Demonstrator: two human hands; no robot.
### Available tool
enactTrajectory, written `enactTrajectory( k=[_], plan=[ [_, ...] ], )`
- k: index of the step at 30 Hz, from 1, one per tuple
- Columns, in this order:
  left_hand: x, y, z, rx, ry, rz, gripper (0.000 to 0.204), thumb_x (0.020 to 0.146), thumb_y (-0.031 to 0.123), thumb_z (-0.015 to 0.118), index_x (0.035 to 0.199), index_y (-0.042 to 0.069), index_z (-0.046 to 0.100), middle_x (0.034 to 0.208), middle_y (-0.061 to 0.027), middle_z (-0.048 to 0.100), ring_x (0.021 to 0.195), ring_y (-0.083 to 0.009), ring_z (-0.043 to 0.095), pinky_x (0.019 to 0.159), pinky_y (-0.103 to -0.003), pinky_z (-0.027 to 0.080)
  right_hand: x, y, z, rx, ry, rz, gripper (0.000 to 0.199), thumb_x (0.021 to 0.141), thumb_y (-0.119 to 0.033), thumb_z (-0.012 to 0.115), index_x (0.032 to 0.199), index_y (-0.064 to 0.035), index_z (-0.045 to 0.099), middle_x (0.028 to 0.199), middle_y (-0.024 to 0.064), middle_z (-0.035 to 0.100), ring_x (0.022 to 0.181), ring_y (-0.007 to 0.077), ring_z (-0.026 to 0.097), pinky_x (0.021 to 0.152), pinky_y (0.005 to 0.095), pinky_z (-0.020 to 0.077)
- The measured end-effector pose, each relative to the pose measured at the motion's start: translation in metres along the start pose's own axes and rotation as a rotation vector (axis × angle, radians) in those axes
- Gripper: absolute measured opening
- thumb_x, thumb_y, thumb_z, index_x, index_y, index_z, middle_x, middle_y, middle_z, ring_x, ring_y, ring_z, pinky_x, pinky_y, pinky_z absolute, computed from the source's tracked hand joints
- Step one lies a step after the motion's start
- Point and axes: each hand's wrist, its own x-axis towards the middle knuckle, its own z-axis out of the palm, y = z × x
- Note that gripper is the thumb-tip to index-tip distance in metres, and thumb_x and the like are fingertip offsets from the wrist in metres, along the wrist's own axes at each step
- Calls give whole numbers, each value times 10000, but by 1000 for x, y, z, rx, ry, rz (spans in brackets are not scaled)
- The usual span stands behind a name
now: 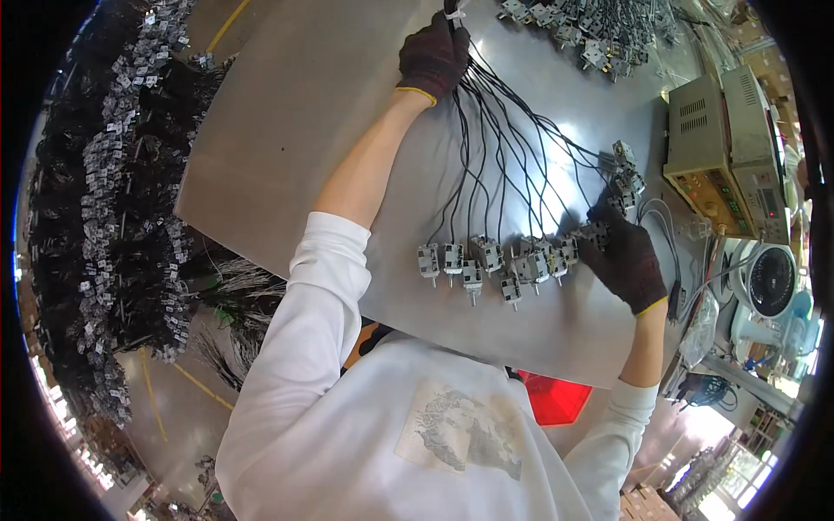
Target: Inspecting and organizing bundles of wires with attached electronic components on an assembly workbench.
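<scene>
My left hand, in a dark knit glove with a yellow cuff edge, is closed round a bundle of thin black cables at the far side of the metal table. The cables fan out towards me, and each ends in a small grey boxy part with a short metal stem. Several of these parts lie in a loose row near the front edge; others sit further right. In a matching glove, my right hand closes its fingertips on a boxy part at the row's right end, which they partly cover.
A heap of similar cabled parts lies at the table's far right. Electronic test instruments stand on the right, with a round black-faced device nearer me. Dense hanging bundles line the left. A red object shows below the front edge.
</scene>
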Motion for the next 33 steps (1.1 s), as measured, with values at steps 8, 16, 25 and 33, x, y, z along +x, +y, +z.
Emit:
enactTrajectory(
  k=[8,16,25,33],
  plan=[
    [-6,-2,1,12,92,113,414,1009,421,573,1179,44,578,885,-195,745,819,-427,728,760,-566,572,-15,-18,-10,-329,47,-118,562,917,-222,808,1426,-79,618,1100,169,782,961,297,776,816,360,587],
    [-6,2,2,-36,87,70,423,1017,470,555,1212,99,609,983,-214,759,906,-490,718,822,-593,565,1,38,-22,-187,522,-100,447,1013,-189,716,1421,-28,632,1303,178,732,1173,285,724,1002,388,564],
    [19,-54,8,-22,22,38,414,1037,434,559,1319,140,631,1112,-242,738,1006,-480,696,824,-577,535,21,32,-1,-75,351,158,567,1028,-485,594,1435,-91,570,1095,206,762,1017,411,729,894,499,563],
    [17,-58,1,-55,12,50,464,1061,476,513,1360,128,581,1105,-242,744,1001,-509,688,807,-598,519,22,35,-11,43,148,88,536,1054,-517,523,1447,-158,586,1184,246,736,1095,416,711,983,493,540]
  ],
)
